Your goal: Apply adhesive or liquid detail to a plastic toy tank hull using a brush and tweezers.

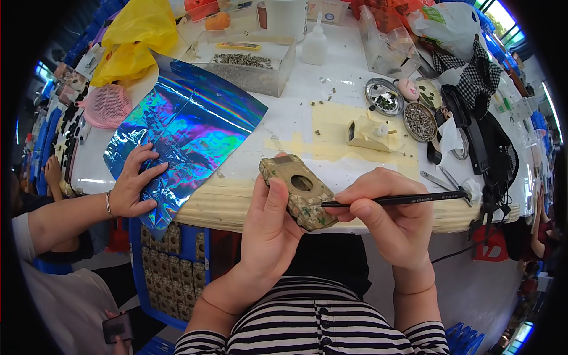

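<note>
My left hand [269,236] is closed round a small boxy case [310,204] with a camouflage pattern and a round hole in its upper face. The case is held tilted, just off the table's front edge. Between the thumb and fingers of my right hand [393,219] are slim black tweezers [408,199]. Their pointed tip touches or nearly touches the case's surface beside the hole; I cannot tell which.
A co-worker's hand [136,183] rests on a shiny blue foil sheet [195,112]. A bin of flakes [242,83], a white squeeze bottle [315,44], a round dish [420,121] and a yellow block [373,135] stand beyond. A blue crate [142,266] holds several similar cases below.
</note>
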`<state>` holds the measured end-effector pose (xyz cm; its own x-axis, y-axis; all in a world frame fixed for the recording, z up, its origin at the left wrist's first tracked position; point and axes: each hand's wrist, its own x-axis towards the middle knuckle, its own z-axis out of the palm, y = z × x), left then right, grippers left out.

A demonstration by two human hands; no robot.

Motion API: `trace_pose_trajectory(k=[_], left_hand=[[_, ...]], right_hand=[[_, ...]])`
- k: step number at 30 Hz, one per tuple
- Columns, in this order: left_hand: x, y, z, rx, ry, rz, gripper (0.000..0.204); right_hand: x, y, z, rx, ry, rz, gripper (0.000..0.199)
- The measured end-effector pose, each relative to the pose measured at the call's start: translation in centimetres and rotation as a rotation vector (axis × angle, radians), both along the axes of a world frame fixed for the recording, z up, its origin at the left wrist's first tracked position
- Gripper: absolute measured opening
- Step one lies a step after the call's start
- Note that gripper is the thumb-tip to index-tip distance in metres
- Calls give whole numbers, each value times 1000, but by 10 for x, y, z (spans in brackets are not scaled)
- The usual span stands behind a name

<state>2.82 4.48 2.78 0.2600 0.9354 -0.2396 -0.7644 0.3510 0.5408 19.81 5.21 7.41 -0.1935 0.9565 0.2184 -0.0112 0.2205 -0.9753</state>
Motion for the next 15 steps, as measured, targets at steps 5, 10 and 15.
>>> trace_pose_trajectory(k=[5,10,15], left_hand=[[0,0,1,-2,-5,2,50],[1,1,1,1,-15,3,50],[1,0,0,3,-18,12,50]], right_hand=[[0,0,0,6,2,0,10],[0,-1,-1,3,15,-10,10],[0,0,-2,29,-10,-6,10]])
